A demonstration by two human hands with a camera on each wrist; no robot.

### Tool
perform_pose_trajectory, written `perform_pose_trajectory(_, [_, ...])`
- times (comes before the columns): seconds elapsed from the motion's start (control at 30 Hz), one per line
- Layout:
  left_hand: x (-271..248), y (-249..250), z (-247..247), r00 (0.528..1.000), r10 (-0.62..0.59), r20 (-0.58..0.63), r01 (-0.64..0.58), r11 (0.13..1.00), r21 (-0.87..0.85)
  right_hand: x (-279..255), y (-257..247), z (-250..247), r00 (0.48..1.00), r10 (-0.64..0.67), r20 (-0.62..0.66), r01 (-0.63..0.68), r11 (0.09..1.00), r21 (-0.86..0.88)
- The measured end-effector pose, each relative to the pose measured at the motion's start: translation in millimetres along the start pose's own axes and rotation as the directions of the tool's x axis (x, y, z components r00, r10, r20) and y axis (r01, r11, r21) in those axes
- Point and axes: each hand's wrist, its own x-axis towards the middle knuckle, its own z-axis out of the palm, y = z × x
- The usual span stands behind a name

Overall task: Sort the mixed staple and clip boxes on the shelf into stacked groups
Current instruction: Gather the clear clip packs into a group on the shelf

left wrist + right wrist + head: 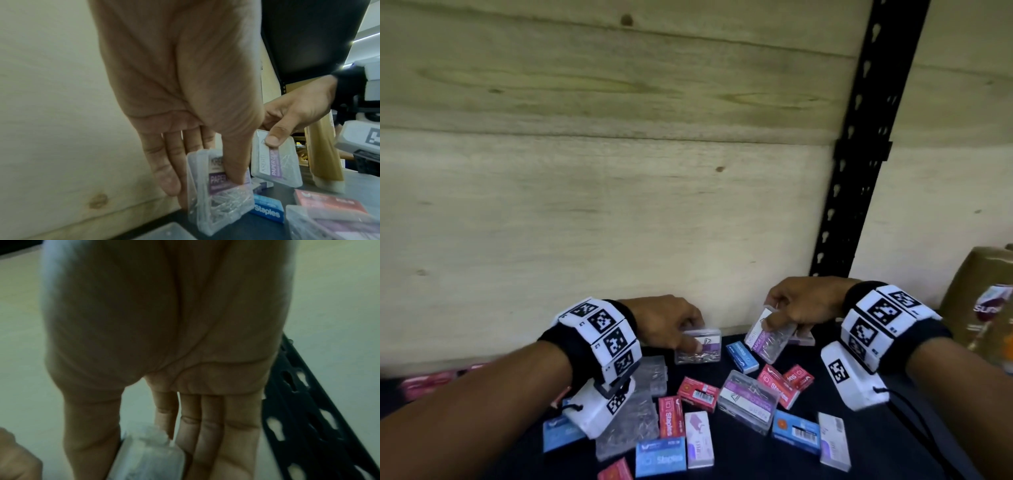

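Note:
My left hand (pixel 674 329) pinches a clear paper clip box with a purple label (pixel 698 346) between thumb and fingers (pixel 234 170), standing it on edge near the back wall. My right hand (pixel 791 308) grips a second clear paper clip box (pixel 768 337) by its top, tilted above the shelf; the same box (pixel 277 160) shows in the left wrist view. In the right wrist view that box (pixel 148 454) is a blur under the fingers. Red (pixel 669 416), blue (pixel 660 457) and white (pixel 699 440) staple boxes and another clear clip box (pixel 750 399) lie mixed on the dark shelf (pixel 887 455).
A wooden back panel (pixel 585 205) rises right behind the boxes. A black slotted upright (pixel 859 154) stands at the right. A brown wrapped package (pixel 986 308) sits at the far right. Pink boxes (pixel 428 382) lie at the left edge.

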Motion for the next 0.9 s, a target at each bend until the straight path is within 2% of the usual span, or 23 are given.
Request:
perform_pose_trajectory(0.23, [-43.7,-19.9,-19.2,0.999,-0.035,-0.02,0.035,0.999,0.012,-0.6,-48.4,3.5,0.982,-0.164,-0.09,0.147,0.974,-0.172])
perform_pose_trajectory(0.53, [-159.1,-75.8,-34.6,0.977,-0.21,-0.029,0.21,0.977,0.019,0.9,-162.0,41.8,0.935,-0.353,0.029,0.35,0.911,-0.218])
perform_pose_trajectory(0.7, [-239.8,-112.8,-35.0,0.932,-0.354,-0.073,0.357,0.933,0.04,-0.4,-234.0,73.3,0.895,-0.438,0.088,0.446,0.86,-0.248])
perform_pose_trajectory(0.9, [-328.8,-160.2,-23.3,0.851,-0.508,-0.131,0.513,0.858,0.004,-7.2,-315.7,115.5,0.821,-0.558,0.122,0.566,0.766,-0.303])
